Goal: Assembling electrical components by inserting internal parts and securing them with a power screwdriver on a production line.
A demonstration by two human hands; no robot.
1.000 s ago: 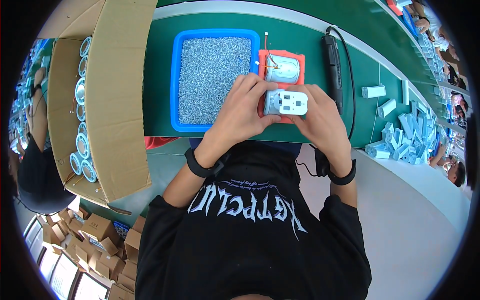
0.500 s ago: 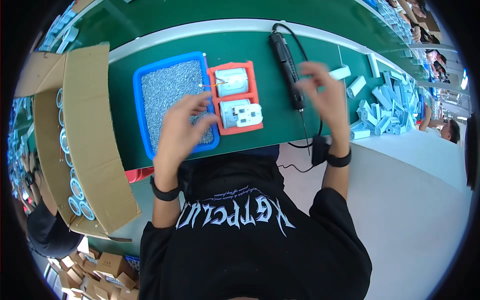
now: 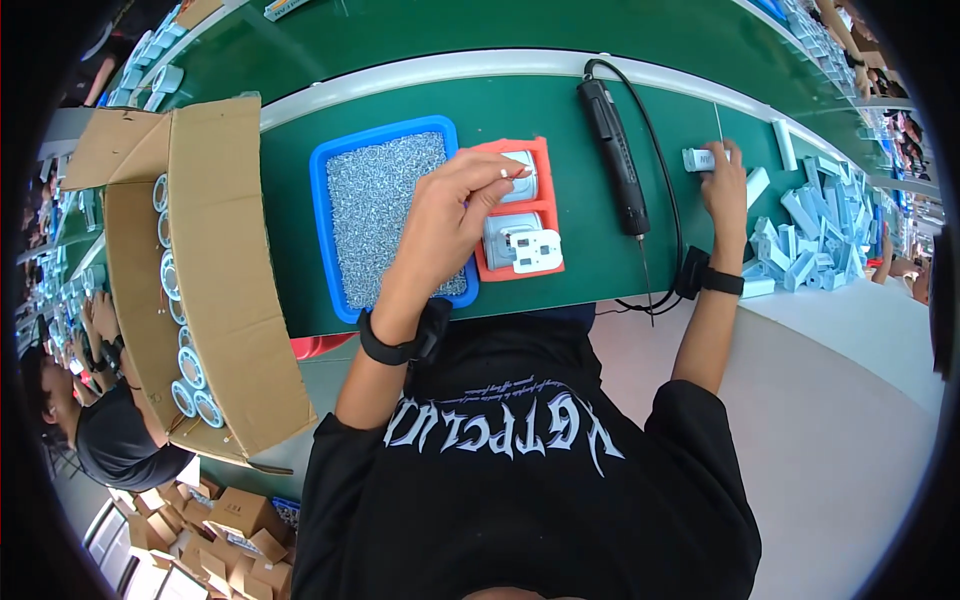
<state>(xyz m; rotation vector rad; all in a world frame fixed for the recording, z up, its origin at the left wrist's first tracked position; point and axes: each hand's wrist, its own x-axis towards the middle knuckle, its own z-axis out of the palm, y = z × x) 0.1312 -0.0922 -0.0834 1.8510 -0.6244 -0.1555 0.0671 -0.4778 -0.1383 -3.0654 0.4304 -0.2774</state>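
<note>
My left hand hovers over the screw tray and the red fixture's left edge. Its thumb and forefinger pinch a tiny white wire plug. In the red fixture lie two pale blue round housings; the hand partly covers the far housing. On the near housing rests a white plate with square holes. Over at the right, my right hand has its fingers closed on a light blue plastic casing on the green table.
A blue tray holds many small screws. A black electric screwdriver with a cable lies right of the fixture. Light blue casings are heaped at far right. A cardboard box with round parts stands left; a co-worker is beyond it.
My right hand has moved right from beside the screwdriver and taken hold of a light blue casing. My left hand has moved toward the far housing and now pinches the plug. The view has shifted.
</note>
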